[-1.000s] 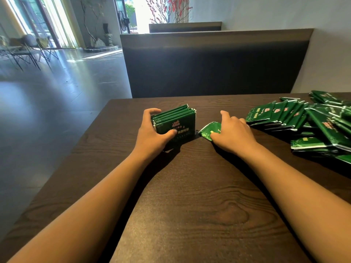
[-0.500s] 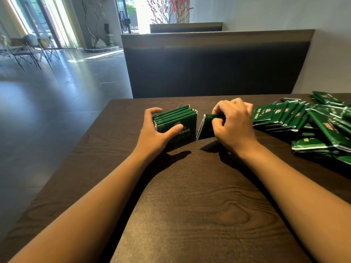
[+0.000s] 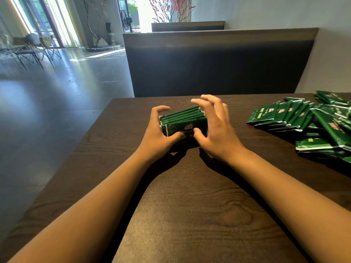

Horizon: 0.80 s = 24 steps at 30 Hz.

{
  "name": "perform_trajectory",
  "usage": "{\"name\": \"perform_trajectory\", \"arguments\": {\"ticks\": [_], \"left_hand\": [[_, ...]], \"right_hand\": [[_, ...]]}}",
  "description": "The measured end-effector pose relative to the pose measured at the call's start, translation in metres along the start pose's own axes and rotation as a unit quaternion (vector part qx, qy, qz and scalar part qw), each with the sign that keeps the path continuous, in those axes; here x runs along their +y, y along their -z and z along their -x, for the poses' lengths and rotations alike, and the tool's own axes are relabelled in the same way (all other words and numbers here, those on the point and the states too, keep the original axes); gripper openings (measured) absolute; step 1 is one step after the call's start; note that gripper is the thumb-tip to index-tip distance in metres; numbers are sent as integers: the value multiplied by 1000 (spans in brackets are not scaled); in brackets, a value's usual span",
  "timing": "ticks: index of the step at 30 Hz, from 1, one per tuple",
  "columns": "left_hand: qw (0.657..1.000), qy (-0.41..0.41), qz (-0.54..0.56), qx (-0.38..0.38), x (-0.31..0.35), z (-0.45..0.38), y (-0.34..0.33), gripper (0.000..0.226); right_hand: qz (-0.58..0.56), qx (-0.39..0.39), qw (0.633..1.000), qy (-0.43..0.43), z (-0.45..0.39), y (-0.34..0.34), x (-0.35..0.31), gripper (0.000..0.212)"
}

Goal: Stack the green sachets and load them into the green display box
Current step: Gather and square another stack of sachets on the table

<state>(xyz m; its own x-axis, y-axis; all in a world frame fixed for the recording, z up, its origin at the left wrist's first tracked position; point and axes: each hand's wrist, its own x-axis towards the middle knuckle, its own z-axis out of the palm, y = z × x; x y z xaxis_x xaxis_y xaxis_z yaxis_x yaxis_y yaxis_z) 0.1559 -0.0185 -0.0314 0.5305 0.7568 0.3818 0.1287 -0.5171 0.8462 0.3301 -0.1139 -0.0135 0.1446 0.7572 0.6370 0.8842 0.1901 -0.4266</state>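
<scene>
One more sachet is now counted into the upright stack (image 3: 183, 121), where half a second ago it was pinched apart in the right hand (image 3: 214, 130), just right of that stack. The stack is stood on edge on the bench (image 3: 190, 205), about mid-width and toward the far edge. It is gripped by the left hand (image 3: 157, 135), with the thumb curled across the near face and the fingers (image 3: 161, 109) hooked over the far left end. The right hand is set against the stack's right end; its thumb is pressed on the near face while its fingers are spread and lifted above the top edges, blurred, so nothing is clasped by them. Many loose sachets (image 3: 303, 120) are left fanned and heaped well to the right of the stack. No green display box is seen anywhere. The stacking step is judged as under way and far from done, and loading is judged as not yet begun.
</scene>
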Motion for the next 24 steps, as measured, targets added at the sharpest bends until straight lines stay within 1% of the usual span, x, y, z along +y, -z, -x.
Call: {"name": "perform_trajectory", "arguments": {"ticks": [2,4,6,9,13,15,17,20,21,22,24], "left_hand": [[1000,2,11,-17,2,0,0,76],[999,3,21,-45,5,1,-1,80],[998,2,17,-61,5,1,-3,84],[998,3,4,-58,5,1,-3,86],[999,8,-21,-43,4,1,-4,82],[999,14,-24,-37,6,-1,-6,78],[999,23,-21,-29,6,-3,-8,74],[998,50,-12,-25,9,-8,-13,68],[998,57,-11,-26,10,-10,-15,66],[998,59,-8,-30,12,-14,-21,64],[997,65,-9,-32,14,-22,-29,60]], "right_hand": [[-101,-53,990,-85,-1,4,3,82],[-159,-124,970,-135,1,4,6,86],[-155,-158,966,-134,3,1,9,86],[-132,-156,971,-125,3,-4,11,79],[-67,-174,977,-102,4,0,17,69],[-36,-172,980,-94,3,5,19,63],[-11,-140,986,-95,1,9,23,56],[18,-42,988,-151,-7,20,38,52],[57,-13,983,-174,-9,25,46,50],[122,0,973,-198,-10,33,58,48],[257,-39,936,-238,-10,44,75,51]]}}
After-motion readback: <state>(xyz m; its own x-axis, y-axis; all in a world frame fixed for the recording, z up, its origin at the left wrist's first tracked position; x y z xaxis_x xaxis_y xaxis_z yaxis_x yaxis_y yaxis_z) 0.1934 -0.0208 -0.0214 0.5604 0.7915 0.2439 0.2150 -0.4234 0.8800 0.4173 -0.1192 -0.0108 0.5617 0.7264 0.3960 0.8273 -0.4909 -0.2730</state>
